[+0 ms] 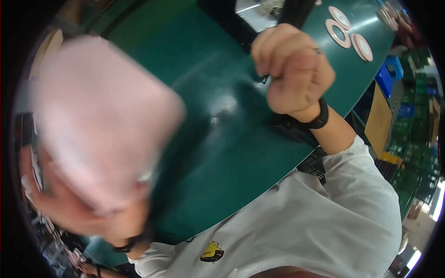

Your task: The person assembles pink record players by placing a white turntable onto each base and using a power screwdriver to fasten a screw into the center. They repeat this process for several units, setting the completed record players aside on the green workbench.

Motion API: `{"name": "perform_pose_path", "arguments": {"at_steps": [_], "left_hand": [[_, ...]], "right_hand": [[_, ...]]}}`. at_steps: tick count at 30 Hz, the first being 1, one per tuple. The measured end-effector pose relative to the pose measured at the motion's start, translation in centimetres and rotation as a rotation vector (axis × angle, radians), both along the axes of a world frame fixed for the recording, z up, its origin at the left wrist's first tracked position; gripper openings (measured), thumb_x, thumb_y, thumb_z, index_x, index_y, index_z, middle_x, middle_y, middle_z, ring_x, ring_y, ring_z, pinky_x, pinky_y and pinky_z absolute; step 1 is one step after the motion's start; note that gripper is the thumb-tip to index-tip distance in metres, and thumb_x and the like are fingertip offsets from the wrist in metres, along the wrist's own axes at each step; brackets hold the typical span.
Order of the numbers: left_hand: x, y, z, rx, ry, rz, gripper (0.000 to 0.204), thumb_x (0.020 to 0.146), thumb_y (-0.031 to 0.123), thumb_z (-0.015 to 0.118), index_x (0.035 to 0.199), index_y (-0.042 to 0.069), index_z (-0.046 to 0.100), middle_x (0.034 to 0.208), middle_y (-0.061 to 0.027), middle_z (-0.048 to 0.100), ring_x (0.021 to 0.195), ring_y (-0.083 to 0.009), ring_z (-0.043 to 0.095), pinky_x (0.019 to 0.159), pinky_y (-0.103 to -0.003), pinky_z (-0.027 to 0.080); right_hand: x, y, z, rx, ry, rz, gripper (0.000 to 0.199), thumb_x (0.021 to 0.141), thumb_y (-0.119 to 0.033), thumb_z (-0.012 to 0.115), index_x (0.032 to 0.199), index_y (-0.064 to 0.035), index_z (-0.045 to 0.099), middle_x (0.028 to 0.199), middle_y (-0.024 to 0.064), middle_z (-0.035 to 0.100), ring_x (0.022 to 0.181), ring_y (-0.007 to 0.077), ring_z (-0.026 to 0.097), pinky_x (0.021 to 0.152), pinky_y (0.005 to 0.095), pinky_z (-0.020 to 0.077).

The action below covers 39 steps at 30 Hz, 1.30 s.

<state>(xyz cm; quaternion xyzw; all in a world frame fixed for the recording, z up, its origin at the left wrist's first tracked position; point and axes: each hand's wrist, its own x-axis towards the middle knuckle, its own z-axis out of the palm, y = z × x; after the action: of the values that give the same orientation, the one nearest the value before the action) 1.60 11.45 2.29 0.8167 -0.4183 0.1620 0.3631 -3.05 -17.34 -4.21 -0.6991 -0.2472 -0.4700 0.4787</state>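
My left hand [69, 208] is raised close to the camera and blurred, gripping a pale pink, soft-looking bundle [102, 120] that fills the left of the view. My right hand [294, 69] is closed into a fist above the green table [222, 153], pinching a small dark thin object [265, 78] whose kind I cannot tell. A black band [320, 118] sits on my right wrist, and another dark band is on my left wrist [134, 241].
Three flat rings of copper-coloured tape [345, 32] lie at the far right of the table. A dark upright object [294, 11] stands at the back. Blue and green crates [408, 92] and a cardboard sheet [378, 120] sit beyond the table's right edge.
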Motion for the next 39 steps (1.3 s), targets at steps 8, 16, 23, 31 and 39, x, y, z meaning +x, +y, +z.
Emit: {"name": "perform_pose_path", "arguments": {"at_steps": [8, 16, 23, 31, 39], "left_hand": [[-2.8, 0.2, 0.7, -0.042, 0.313, 0.01, 0.126, 0.06, 0.04, 0.095, 0.156, -0.002, 0.024, 0.146, -0.0245, 0.047, 0.131, -0.0404, 0.058, 0.11, -0.052, 0.049], [1.3, -1.2, -6.5, 0.262, 0.335, -0.068, 0.127, 0.058, 0.017, 0.097, 0.157, -0.005, 0.02, 0.141, -0.0271, 0.05, 0.13, -0.0418, 0.056, 0.111, -0.047, 0.045], [0.1, -1.6, -7.4, 0.128, 0.422, -0.054, 0.135, 0.057, 0.017, 0.098, 0.159, -0.002, 0.012, 0.141, -0.0263, 0.051, 0.13, -0.0415, 0.055, 0.112, -0.047, 0.044], [-0.1, -1.6, -7.9, 0.084, 0.432, -0.063, 0.136, 0.057, 0.017, 0.098, 0.16, -0.003, 0.011, 0.14, -0.0276, 0.052, 0.131, -0.0428, 0.054, 0.113, -0.048, 0.044], [0.5, -1.5, -7.5, 0.151, 0.39, -0.047, 0.14, 0.055, 0.018, 0.099, 0.161, 0.002, 0.008, 0.142, -0.0262, 0.052, 0.132, -0.0408, 0.056, 0.114, -0.046, 0.044]], "right_hand": [[-0.3, -0.1, 1.3, -0.027, -0.055, 0.012, 0.042, 0.114, -0.022, 0.038, 0.081, 0.0016, 0.051, 0.074, 0.0113, 0.056, 0.059, 0.0155, 0.05, 0.052, 0.0285, 0.0409], [-0.2, 2.3, 2.5, -0.148, 0.569, -0.206, 0.034, 0.106, -0.015, 0.054, 0.08, 0.0063, 0.058, 0.062, 0.0173, 0.057, 0.051, 0.0277, 0.052, 0.051, 0.038, 0.0415], [-0.3, 3.1, 1.4, -0.241, 0.936, -0.221, 0.031, 0.1, -0.017, 0.064, 0.084, 0.0092, 0.063, 0.062, 0.0245, 0.056, 0.055, 0.0394, 0.057, 0.055, 0.0437, 0.043], [-0.4, 2.8, 0.8, -0.29, 0.998, -0.154, 0.034, 0.099, -0.018, 0.066, 0.083, 0.0112, 0.063, 0.063, 0.0251, 0.055, 0.054, 0.0367, 0.055, 0.055, 0.0436, 0.0421], [-0.2, 2.6, 1.2, -0.309, 1.002, -0.152, 0.033, 0.099, -0.018, 0.066, 0.083, 0.0112, 0.062, 0.063, 0.0217, 0.052, 0.053, 0.0294, 0.048, 0.055, 0.0413, 0.0395]]}}
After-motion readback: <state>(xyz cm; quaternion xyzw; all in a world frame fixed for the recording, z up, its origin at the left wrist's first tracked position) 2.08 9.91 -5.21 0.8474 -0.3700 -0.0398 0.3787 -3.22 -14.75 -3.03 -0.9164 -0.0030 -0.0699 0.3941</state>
